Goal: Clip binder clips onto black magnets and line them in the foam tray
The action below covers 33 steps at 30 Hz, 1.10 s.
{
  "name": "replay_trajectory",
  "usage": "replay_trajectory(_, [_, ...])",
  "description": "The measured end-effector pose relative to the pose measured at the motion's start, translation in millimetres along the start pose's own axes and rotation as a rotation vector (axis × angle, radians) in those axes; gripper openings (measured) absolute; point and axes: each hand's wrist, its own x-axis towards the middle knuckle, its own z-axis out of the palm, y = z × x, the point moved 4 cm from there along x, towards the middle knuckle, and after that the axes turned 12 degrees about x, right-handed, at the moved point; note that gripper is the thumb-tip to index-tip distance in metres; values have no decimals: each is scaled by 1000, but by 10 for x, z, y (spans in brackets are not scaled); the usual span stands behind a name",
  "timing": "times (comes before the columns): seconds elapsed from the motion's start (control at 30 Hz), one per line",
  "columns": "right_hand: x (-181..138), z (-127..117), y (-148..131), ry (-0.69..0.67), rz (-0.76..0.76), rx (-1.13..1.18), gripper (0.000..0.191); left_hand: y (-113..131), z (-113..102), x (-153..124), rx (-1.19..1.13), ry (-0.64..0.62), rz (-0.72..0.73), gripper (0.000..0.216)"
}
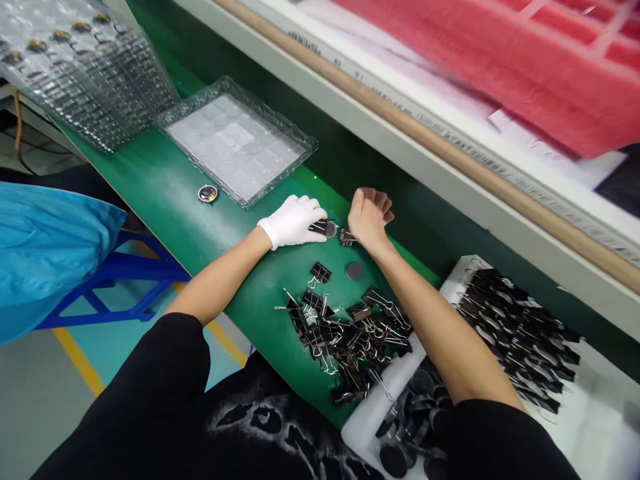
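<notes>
My left hand (294,222), in a white glove, is closed around a black binder clip (319,227). A round dark disc (331,229) sticks out at the clip's right side. Just beyond the disc a second binder clip (345,236) lies against the near side of my right hand (369,217). That hand is bare, with its fingers curled in; whatever is inside them is hidden. Below the hands lie a loose dark disc (355,271) and a single binder clip (320,273). Nearer to me is a heap of binder clips (345,333) with silver wire handles.
A clear plastic tray (235,147) and a small round part (207,193) rest on the green bench (175,175). Stacked clear trays (110,87) stand far left. White foam boxes (363,417) hold dark discs and clipped pieces at right. A shelf edge (400,113) overhangs the back.
</notes>
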Motion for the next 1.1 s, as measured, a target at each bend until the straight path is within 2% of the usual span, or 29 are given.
replay_trajectory(0.1, [72,35,67,46,-80,6,48,-21,42,22,-48,4,-12,47])
replay_trajectory(0.33, [126,56,382,137,-117,2,54,2,132,65,-187,5,-34,50])
replay_trajectory(0.57, [202,143,558,106,-136,-57,63,143,192,125,-225,40,-23,53])
replay_trajectory(0.83, [216,136,506,181,-159,5,59,185,151,145,-191,48,-9,51])
replay_trajectory(1.0, [135,122,338,185,-97,22,51,185,128,144,-164,46,-5,50])
replay_trajectory(1.1, [69,12,203,224,-71,45,47,173,103,122,-148,57,5,53])
